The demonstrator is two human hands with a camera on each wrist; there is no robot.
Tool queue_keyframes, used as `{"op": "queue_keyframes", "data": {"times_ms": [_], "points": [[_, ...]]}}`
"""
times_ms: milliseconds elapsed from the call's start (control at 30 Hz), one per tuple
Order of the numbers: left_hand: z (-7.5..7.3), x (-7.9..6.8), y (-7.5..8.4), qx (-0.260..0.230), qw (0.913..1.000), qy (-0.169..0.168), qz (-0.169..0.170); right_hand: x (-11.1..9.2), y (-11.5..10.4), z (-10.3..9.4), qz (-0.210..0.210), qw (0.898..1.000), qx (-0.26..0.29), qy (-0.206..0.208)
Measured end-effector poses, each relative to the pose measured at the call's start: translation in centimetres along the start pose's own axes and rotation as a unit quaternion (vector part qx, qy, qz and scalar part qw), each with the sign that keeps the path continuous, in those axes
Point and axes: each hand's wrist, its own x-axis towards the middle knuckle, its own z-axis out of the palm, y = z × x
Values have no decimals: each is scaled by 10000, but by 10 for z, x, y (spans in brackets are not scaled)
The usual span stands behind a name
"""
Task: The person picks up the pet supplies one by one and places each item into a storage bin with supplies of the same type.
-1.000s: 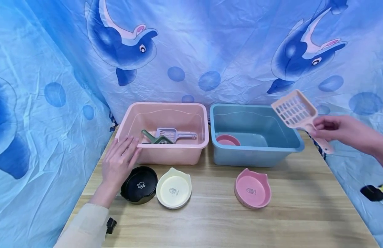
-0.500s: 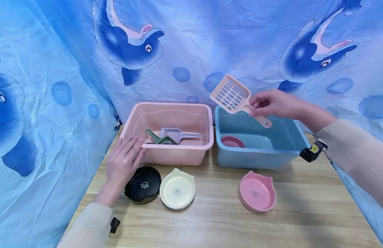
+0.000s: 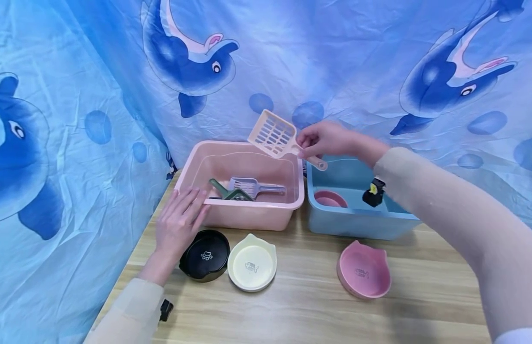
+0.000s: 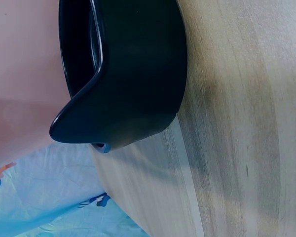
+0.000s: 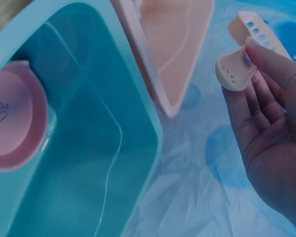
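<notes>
Having shifted leftward from the right end of the blue bin, the right hand is pinching the handle of the peach scoop, whose slotted head is now showing, raised, against the right rear rim of the pink bin. The left hand, fingers extended, is resting on that bin's near left rim. Inside, a green scoop and a lilac scoop are lying; in front, a black bowl and a cream bowl are sitting on the table

Peach scoop's handle partly covered by right grip, blue bin partly behind right sleeve
</notes>
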Motion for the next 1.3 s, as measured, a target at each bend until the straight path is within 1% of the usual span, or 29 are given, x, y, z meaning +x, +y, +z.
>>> {"op": "queue_keyframes", "data": {"times_ms": [233, 467, 567, 700, 800, 900, 1033, 1133, 1300], "points": [[3, 1, 4, -39, 10000, -26, 7, 36, 2, 22, 98, 9985, 164, -509], [6, 3, 8, -80, 9999, -75, 0, 55, 3, 39, 342, 9933, 459, -1007], [6, 3, 9, -81, 9999, -86, -16, 60, 3, 45, 411, 9929, 360, -1060], [6, 3, 10, -75, 9999, -92, -42, 68, 4, 55, 344, 9952, 54, -919], [6, 3, 9, -79, 9999, -80, -44, 71, 4, 59, 349, 9954, -93, -892], [5, 3, 9, -104, 9999, -68, -39, 71, 3, 59, 331, 9952, -202, -899], [4, 2, 7, -130, 9999, -31, -40, 65, 1, 50, 191, 9969, -217, -734], [3, 1, 5, -110, 9999, -13, -54, 53, 2, 39, 58, 9980, -135, -607], [1, -1, 1, -79, 9999, -49, -69, 25, 10, 21, -58, 9987, -186, -462]]}}
